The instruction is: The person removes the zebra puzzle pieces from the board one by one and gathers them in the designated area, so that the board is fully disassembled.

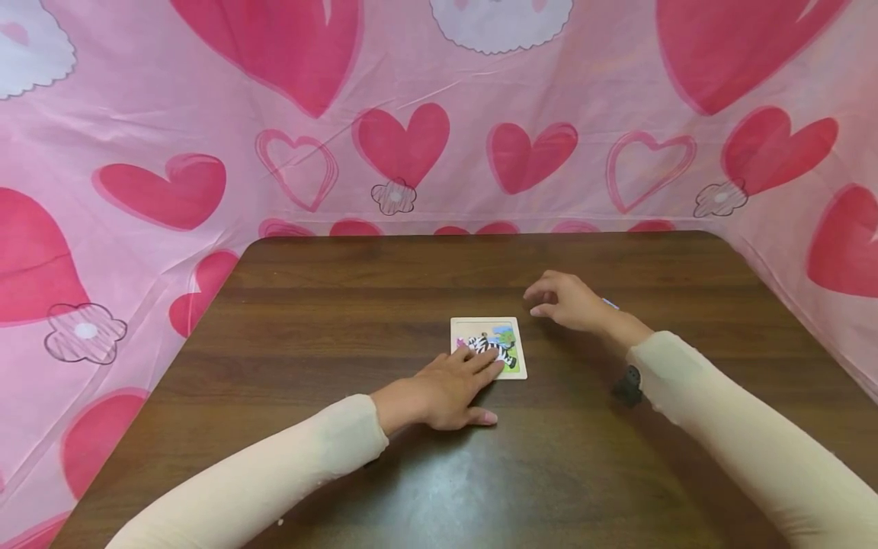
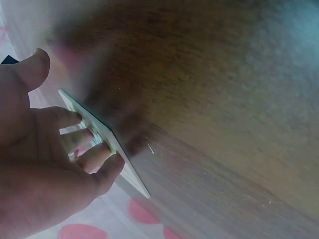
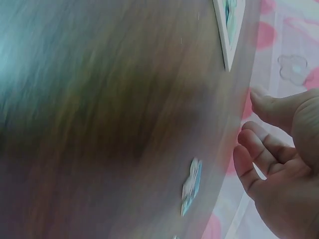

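A small square wooden puzzle board (image 1: 470, 328) lies flat on the table, with a zebra picture (image 1: 480, 345) and some green and blue in it. Its upper left part is bare wood. My left hand (image 1: 446, 389) rests over the lower part with fingers spread, the fingertips touching the board and the thumb out on the table. Above the table, right of the board, my right hand (image 1: 569, 302) has loosely bent fingers and holds nothing. Beneath it in the right wrist view lies a loose puzzle piece (image 3: 191, 187); in the head view the right wrist mostly hides it.
The brown wooden table (image 1: 357, 305) has rounded far corners. Pink cloth with hearts (image 1: 405, 141) hangs behind it and along both sides. A sliver of another small thing (image 3: 175, 237) shows at the bottom of the right wrist view.
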Tool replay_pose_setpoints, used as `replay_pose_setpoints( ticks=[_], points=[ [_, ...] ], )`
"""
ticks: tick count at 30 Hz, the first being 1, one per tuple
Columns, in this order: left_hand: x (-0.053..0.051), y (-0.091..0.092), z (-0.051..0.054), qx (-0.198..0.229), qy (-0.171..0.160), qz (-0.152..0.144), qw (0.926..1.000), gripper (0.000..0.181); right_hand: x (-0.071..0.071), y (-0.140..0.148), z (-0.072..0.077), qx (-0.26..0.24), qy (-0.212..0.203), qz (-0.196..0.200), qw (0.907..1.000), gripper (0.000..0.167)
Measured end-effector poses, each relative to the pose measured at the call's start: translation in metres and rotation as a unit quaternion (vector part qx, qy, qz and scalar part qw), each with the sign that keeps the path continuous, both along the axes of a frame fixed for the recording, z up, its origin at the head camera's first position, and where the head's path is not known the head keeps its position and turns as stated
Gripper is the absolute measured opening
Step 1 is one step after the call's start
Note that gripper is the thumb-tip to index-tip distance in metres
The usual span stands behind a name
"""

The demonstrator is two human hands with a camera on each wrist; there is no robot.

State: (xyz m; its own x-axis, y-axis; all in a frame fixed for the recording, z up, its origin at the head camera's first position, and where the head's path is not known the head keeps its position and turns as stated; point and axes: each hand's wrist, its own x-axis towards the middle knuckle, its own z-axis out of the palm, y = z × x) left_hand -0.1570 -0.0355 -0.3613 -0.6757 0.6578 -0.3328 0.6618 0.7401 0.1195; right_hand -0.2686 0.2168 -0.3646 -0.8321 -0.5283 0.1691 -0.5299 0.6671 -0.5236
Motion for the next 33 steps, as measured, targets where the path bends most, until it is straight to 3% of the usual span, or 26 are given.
replay_pose_setpoints(
  ticks=[5, 23, 33],
  points=[
    [0.0, 0.0, 0.0, 0.003, -0.006, 0.001, 1.0, 0.077, 0.003, -0.014, -0.001, -0.011, -0.024, 0.017, 0.9995, 0.024],
    [0.0, -0.003, -0.001, 0.009, -0.009, 0.0, 0.9999, 0.077, 0.006, -0.034, -0.005, -0.023, -0.039, 0.062, 0.9971, 0.027],
    [0.0, -0.002, -0.002, 0.007, -0.008, 0.003, 0.9999, 0.078, 0.009, -0.042, -0.005, 0.007, -0.072, 0.084, 0.9938, 0.031]
  ],
)
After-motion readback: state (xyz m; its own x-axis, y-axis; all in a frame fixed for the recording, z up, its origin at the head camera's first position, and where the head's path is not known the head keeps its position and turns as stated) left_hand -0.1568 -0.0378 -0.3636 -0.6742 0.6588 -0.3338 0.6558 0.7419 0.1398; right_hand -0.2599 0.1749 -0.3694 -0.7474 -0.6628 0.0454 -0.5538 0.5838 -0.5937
